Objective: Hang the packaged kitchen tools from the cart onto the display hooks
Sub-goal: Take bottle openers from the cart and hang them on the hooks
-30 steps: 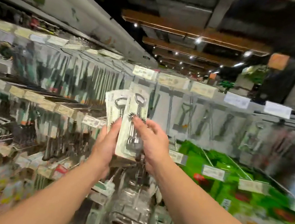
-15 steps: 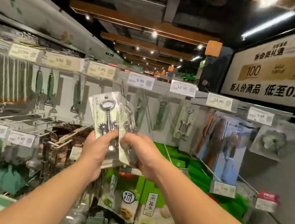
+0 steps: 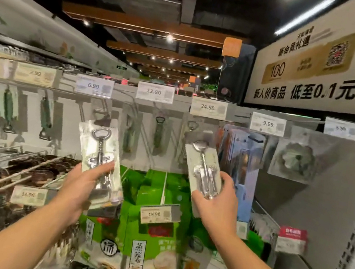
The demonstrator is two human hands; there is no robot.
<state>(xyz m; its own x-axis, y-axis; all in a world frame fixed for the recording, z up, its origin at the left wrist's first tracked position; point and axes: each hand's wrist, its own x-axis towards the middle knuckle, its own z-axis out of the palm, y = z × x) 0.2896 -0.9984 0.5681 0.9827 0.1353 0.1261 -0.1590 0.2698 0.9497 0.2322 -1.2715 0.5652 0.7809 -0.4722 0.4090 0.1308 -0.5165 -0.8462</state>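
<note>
Two corkscrew packs up at the hook wall (image 3: pixel 315 206), neither hung yet.
Left hand (image 3: pixel 81 188) grips one corkscrew pack (image 3: pixel 99 156); right hand (image 3: pixel 219 203) grips the other pack (image 3: pixel 203 172), both just below the display hooks (image 3: pixel 151 115).

Both forearms are bare from the bottom of the view up to the wrists, with no sleeve or cuff showing. The left hand (image 3: pixel 84 185) and the right hand (image 3: pixel 218 206) are ungloved; I see no ring, watch or band on the fingers or wrists facing me.
</note>
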